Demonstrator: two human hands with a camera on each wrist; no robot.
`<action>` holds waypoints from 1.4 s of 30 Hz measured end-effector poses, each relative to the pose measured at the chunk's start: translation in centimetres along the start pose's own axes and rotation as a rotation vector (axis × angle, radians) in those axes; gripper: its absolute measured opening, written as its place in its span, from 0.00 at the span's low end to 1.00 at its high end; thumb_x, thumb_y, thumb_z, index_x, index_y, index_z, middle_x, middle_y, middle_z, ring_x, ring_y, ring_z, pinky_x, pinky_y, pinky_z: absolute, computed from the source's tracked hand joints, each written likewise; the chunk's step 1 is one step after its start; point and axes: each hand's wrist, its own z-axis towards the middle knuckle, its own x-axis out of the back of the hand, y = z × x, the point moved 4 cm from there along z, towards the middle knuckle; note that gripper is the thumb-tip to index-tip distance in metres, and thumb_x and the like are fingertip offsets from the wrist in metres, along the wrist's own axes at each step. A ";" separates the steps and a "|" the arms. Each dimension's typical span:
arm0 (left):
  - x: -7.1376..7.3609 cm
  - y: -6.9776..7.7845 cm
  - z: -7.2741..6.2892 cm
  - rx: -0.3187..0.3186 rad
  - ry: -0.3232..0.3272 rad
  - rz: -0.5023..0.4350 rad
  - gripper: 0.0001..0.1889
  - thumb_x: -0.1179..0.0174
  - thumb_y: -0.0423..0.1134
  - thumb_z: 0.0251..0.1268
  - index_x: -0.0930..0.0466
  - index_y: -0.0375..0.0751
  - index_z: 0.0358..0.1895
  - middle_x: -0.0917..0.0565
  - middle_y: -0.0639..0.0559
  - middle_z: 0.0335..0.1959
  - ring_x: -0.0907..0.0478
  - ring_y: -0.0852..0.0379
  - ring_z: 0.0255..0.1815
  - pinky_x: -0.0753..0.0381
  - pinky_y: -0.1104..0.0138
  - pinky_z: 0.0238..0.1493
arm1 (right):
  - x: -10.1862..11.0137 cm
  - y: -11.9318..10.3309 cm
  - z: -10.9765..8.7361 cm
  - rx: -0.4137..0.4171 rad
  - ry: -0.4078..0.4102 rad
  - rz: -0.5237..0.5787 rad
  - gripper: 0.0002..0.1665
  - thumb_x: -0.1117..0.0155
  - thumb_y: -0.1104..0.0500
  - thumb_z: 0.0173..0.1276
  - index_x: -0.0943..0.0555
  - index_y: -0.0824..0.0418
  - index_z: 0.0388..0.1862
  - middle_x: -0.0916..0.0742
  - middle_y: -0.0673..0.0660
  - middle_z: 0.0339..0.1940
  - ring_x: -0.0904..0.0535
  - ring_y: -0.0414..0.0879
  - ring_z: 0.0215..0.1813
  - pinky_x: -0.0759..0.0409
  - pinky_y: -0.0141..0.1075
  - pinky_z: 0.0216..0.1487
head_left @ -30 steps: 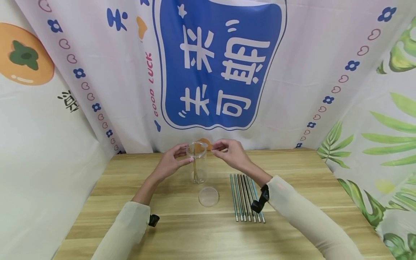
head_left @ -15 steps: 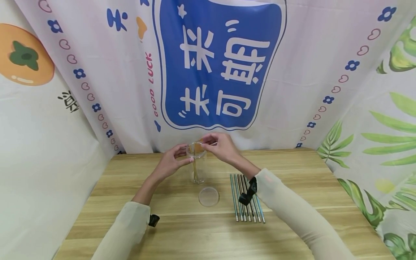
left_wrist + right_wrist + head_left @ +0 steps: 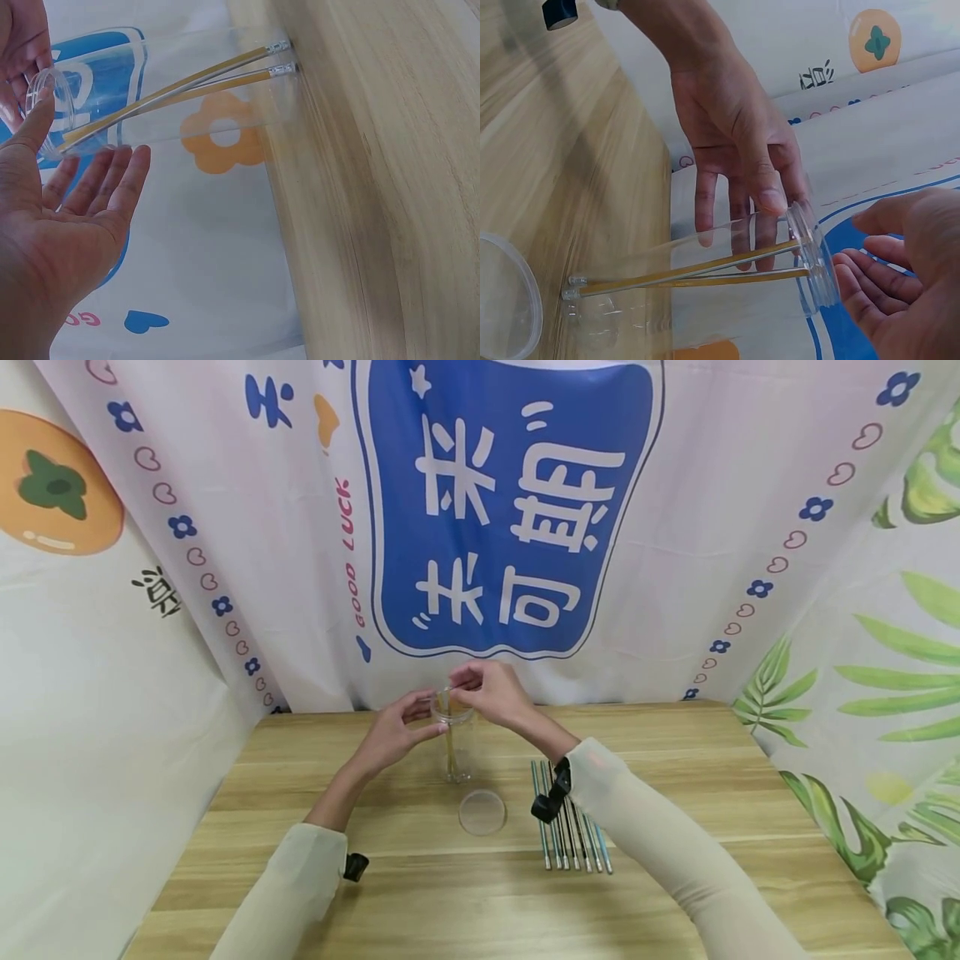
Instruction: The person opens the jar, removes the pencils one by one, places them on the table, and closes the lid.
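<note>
A clear plastic jar [image 3: 463, 752] stands upright on the table, with two gold-and-silver pencils [image 3: 180, 88] leaning inside, their eraser ends at the bottom. My left hand [image 3: 395, 732] holds the jar near its neck, thumb on the near side and fingers round the left. At the jar's mouth is my right hand [image 3: 491, 693], its fingers loosely bent by the rim [image 3: 814, 259]. No pencil shows between those fingers in the right wrist view [image 3: 900, 277]. The pencils' upper ends lie inside, close to the rim.
In front of the jar lies a round clear lid [image 3: 482, 813]. A row of several blue and black pencils [image 3: 573, 835] lies to the right, partly under my right wrist camera [image 3: 551, 795]. A printed curtain [image 3: 300, 610] hangs behind the wooden table [image 3: 420, 893].
My right hand has moved left from beside the jar to over its mouth. The left hand, jar, lid and row of pencils have stayed in place.
</note>
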 end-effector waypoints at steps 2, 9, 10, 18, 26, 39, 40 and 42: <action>0.0 0.0 0.1 -0.002 -0.001 -0.009 0.37 0.26 0.41 0.69 0.31 0.34 0.77 0.22 0.33 0.71 0.24 0.35 0.72 0.25 0.42 0.73 | -0.2 0.0 0.2 0.007 -0.007 -0.012 0.13 0.27 0.65 0.70 0.12 0.66 0.53 0.08 0.60 0.45 0.10 0.49 0.46 0.10 0.35 0.48; 0.0 -0.1 0.1 0.013 -0.004 0.001 0.37 0.26 0.42 0.69 0.30 0.35 0.77 0.22 0.35 0.71 0.24 0.37 0.72 0.23 0.44 0.73 | -0.8 -0.2 0.7 0.036 -0.053 -0.082 0.13 0.27 0.67 0.70 0.13 0.68 0.52 0.08 0.61 0.46 0.10 0.51 0.47 0.11 0.34 0.50; 0.1 -0.1 0.1 0.016 -0.005 0.005 0.37 0.26 0.42 0.69 0.30 0.35 0.77 0.22 0.35 0.71 0.24 0.37 0.72 0.23 0.44 0.73 | -0.9 -0.2 0.8 0.042 -0.060 -0.099 0.12 0.27 0.67 0.70 0.13 0.68 0.51 0.08 0.61 0.45 0.10 0.50 0.47 0.11 0.33 0.50; 0.1 0.1 0.0 0.019 0.000 0.017 0.37 0.25 0.42 0.68 0.30 0.36 0.77 0.21 0.36 0.70 0.23 0.37 0.71 0.21 0.46 0.71 | -1.5 -0.7 1.3 0.063 -0.087 -0.231 0.12 0.26 0.66 0.70 0.12 0.70 0.50 0.07 0.60 0.43 0.10 0.49 0.46 0.11 0.33 0.48; 0.0 -0.1 0.0 0.016 0.007 0.014 0.37 0.25 0.43 0.67 0.29 0.37 0.76 0.19 0.38 0.69 0.22 0.39 0.70 0.17 0.51 0.68 | -2.0 -1.0 1.3 0.056 -0.110 -0.334 0.08 0.25 0.65 0.69 0.10 0.65 0.45 0.07 0.57 0.40 0.10 0.47 0.43 0.11 0.32 0.47; 0.0 0.1 0.0 0.004 0.017 0.028 0.37 0.25 0.41 0.67 0.29 0.35 0.76 0.20 0.35 0.69 0.22 0.36 0.70 0.22 0.44 0.72 | -2.6 -1.2 1.3 0.043 -0.068 -0.409 0.05 0.25 0.64 0.68 0.09 0.63 0.42 0.07 0.55 0.38 0.10 0.45 0.41 0.10 0.35 0.44; 0.0 0.1 0.0 0.003 0.018 0.031 0.37 0.25 0.41 0.67 0.29 0.35 0.75 0.19 0.35 0.68 0.22 0.36 0.70 0.22 0.45 0.71 | -2.6 -1.2 1.3 0.043 -0.068 -0.406 0.05 0.25 0.64 0.68 0.09 0.62 0.42 0.07 0.55 0.38 0.10 0.45 0.41 0.11 0.35 0.44; 0.0 0.1 0.0 0.002 0.020 0.034 0.37 0.25 0.42 0.67 0.29 0.35 0.75 0.20 0.35 0.69 0.22 0.36 0.70 0.22 0.45 0.72 | -2.7 -1.3 1.2 0.045 -0.070 -0.399 0.05 0.25 0.63 0.68 0.09 0.62 0.42 0.07 0.55 0.38 0.10 0.45 0.41 0.11 0.34 0.44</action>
